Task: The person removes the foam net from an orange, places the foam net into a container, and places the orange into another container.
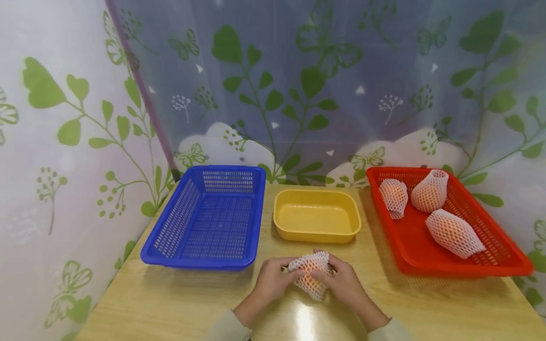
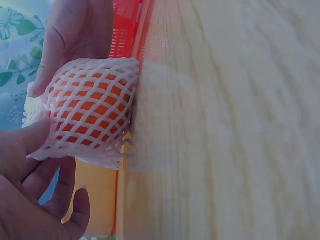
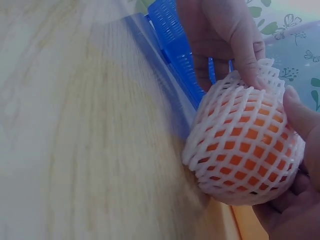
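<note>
A round orange fruit (image 1: 313,280) in a white foam net sleeve is held between both hands just above the front middle of the table. My left hand (image 1: 273,279) pinches the net's left side, thumb on the front face. From the other side my right hand (image 1: 344,282) grips the fruit, its thumb pressing the net. In the left wrist view the netted fruit (image 2: 92,107) shows orange through the mesh, and fingers of the left hand (image 2: 45,192) curl below it. Some fingertips behind the net are hidden in the right wrist view, where the sleeve (image 3: 245,150) bunches near the left thumb.
To the left stands a blue slotted basket (image 1: 202,263) with nothing seen inside. A yellow plastic tub (image 1: 315,236) sits behind the hands. On the right, a red basket (image 1: 409,258) holds several netted fruits (image 1: 454,233). A patterned curtain (image 1: 273,94) hangs behind the wooden table (image 1: 170,303).
</note>
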Demonstrator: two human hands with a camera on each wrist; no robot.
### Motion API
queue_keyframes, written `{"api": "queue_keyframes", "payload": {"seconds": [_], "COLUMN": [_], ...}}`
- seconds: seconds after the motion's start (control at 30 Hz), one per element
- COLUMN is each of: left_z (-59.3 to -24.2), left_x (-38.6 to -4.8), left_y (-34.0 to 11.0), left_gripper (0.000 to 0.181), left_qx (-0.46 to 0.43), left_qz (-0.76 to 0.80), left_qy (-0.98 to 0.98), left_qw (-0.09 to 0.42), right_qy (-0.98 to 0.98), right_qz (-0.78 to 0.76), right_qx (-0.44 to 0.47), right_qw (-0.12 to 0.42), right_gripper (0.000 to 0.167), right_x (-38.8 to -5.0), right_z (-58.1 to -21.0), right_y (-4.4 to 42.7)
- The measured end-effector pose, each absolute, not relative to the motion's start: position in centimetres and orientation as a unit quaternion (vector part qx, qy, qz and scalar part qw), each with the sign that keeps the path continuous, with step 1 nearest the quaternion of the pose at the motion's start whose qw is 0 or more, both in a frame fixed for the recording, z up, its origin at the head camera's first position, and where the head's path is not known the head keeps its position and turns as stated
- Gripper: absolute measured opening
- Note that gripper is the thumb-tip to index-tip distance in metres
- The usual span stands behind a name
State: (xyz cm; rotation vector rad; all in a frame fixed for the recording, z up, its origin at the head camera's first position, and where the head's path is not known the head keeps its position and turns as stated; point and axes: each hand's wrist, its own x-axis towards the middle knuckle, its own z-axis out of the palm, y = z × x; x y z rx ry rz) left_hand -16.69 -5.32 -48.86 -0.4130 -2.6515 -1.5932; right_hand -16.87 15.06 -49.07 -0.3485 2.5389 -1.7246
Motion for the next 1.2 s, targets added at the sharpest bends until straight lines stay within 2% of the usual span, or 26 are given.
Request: {"api": "queue_keyframes", "payload": {"seconds": [0.23,0.47,0.83,1.03,1.2], "left_z": [-48.5,-48.7,-48.6,-48.8,-49.0], "left_x": [-17.1,-17.3,-16.9,-16.8,-16.8], "left_y": [-5.6,-5.7,-5.3,-5.2,-5.2], "left_gripper": [0.049,0.062,0.064,0.059,0.051], "left_qx": [-0.154,-0.198,-0.209,-0.221,-0.223], "left_qz": [-0.533,-0.508,-0.52,-0.517,-0.529], "left_qy": [-0.831,-0.837,-0.826,-0.825,-0.818], "left_qw": [-0.043,-0.045,-0.061,-0.05,-0.035], "right_qy": [0.834,0.846,0.827,0.829,0.834], "right_qz": [-0.535,-0.514,-0.53,-0.536,-0.534], "right_qx": [-0.134,-0.141,-0.133,-0.116,-0.12], "right_qw": [-0.002,-0.022,-0.13,-0.111,-0.067], "right_gripper": [0.041,0.03,0.023,0.024,0.04], "right_x": [-17.0,-17.0,-16.9,-16.8,-16.6], "right_z": [-48.2,-47.9,-48.9,-48.7,-48.3], "right_y": [15.0,15.1,14.7,14.9,15.1]}}
